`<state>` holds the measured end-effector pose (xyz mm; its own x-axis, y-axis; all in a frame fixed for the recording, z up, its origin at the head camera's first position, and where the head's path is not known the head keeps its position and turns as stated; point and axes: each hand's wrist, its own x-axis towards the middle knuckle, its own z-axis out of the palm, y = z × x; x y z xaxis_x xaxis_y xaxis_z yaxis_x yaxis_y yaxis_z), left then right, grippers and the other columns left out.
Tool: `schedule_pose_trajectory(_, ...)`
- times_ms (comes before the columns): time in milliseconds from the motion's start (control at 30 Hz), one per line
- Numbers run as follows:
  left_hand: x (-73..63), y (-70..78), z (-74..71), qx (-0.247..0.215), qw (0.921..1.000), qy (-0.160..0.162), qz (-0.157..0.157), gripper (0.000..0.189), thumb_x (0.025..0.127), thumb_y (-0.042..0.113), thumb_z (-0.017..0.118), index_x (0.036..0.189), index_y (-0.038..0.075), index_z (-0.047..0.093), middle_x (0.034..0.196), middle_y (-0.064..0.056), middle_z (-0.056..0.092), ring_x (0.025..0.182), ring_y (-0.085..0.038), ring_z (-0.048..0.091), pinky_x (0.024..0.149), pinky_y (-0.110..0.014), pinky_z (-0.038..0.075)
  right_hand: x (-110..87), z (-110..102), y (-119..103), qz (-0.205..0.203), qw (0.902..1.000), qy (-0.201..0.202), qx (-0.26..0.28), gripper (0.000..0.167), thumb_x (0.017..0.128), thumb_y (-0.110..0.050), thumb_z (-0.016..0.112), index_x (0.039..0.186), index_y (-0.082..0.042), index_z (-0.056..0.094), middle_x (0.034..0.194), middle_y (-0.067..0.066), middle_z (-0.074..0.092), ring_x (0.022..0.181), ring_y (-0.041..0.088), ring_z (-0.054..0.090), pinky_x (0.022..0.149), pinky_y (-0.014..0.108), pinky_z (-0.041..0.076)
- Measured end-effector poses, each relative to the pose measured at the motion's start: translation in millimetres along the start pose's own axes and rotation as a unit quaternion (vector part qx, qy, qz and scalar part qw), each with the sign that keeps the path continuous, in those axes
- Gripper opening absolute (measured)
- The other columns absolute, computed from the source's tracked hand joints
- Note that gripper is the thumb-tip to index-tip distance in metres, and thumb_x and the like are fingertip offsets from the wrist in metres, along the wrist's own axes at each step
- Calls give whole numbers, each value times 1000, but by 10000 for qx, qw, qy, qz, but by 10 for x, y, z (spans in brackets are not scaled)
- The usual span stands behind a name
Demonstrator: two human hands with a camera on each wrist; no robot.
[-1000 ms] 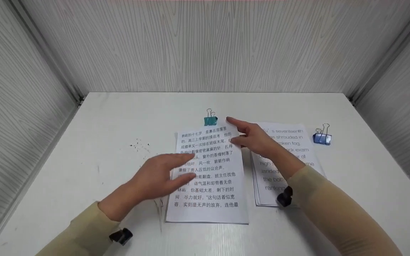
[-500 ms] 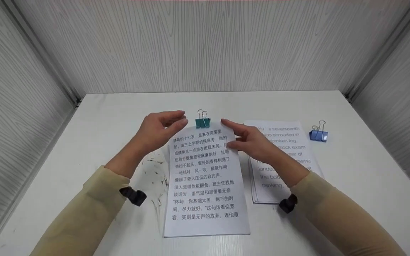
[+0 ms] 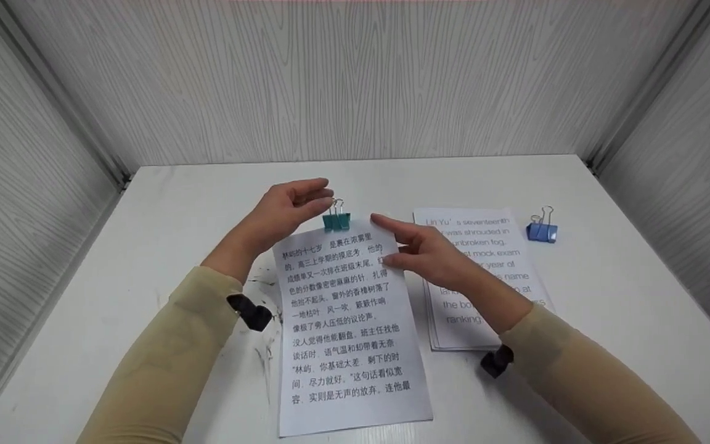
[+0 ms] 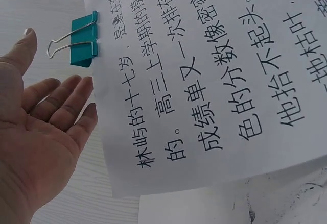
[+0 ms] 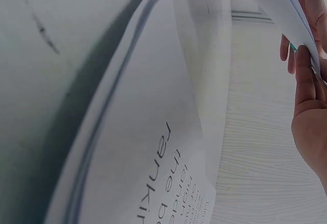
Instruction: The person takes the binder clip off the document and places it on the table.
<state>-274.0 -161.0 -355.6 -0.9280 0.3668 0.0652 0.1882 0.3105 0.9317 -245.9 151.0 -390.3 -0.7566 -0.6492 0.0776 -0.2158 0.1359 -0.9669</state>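
Observation:
A teal binder clip (image 3: 336, 221) sits on the top edge of a sheaf of paper printed with Chinese text (image 3: 349, 333), its wire handles pointing away. My right hand (image 3: 432, 253) pinches the sheaf by its upper right side, thumb on the front and fingers behind. Beside the clip, my left hand (image 3: 284, 213) has its fingers loosely bent. In the left wrist view the left thumb (image 4: 23, 53) stands apart from the clip, and the fingertips lie at the paper's top edge. The sheaf's top end is raised, as the right wrist view shows.
Right of the sheaf lies a second stack of paper with English text (image 3: 478, 333), partly covered by the right forearm. Farther right stands a blue binder clip (image 3: 542, 232). White panels (image 3: 355, 80) wall the table (image 3: 145, 277) at the back and sides. Dark marks streak the tabletop.
My left hand has moved from the sheaf's left side up to the teal clip. The right hand has drawn the sheaf slightly nearer and left, lifting its top end, with the clip moving along.

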Motion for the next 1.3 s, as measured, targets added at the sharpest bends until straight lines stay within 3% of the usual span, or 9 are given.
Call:
schedule_pose_trajectory(167,50,-6,16,31,9996,-169,-207,68,103,46,70,160,15,50,146,-2,65,136,-16,60,122,-44,37,-13,16,-3,-19,10000,-50,14,73,101,-2,70,164,-28,43,141,9,67,111,31,74,87,35,62)
schedule_pose_trajectory(333,80,-13,39,1,9992,-239,-313,63,105,42,68,158,13,52,141,-3,69,135,-22,61,124,-46,33,-35,22,3,-14,10000,-51,69,74,101,-2,70,164,-28,43,143,9,66,112,32,74,87,35,62)
schedule_pose_trajectory(733,109,-49,65,-38,9990,-383,-224,51,106,42,66,148,14,64,137,-2,70,128,-22,67,124,-46,34,-52,24,21,-102,9993,-148,324,74,101,0,70,165,-26,41,145,11,65,114,34,73,87,35,62)
schedule_pose_trajectory(967,126,-63,75,49,9987,-449,-232,38,107,46,62,127,17,78,129,-5,73,125,-21,67,122,-47,36,-58,24,19,-105,9995,-112,261,74,101,-1,70,164,-28,43,144,10,66,116,33,73,88,33,61)
schedule_pose_trajectory(1300,132,-71,90,-67,9982,-549,-222,39,108,45,61,122,13,78,121,-4,75,116,-23,71,118,-48,39,-70,30,27,-37,9997,-69,241,74,101,-2,71,164,-28,43,141,10,67,113,34,74,87,35,62)
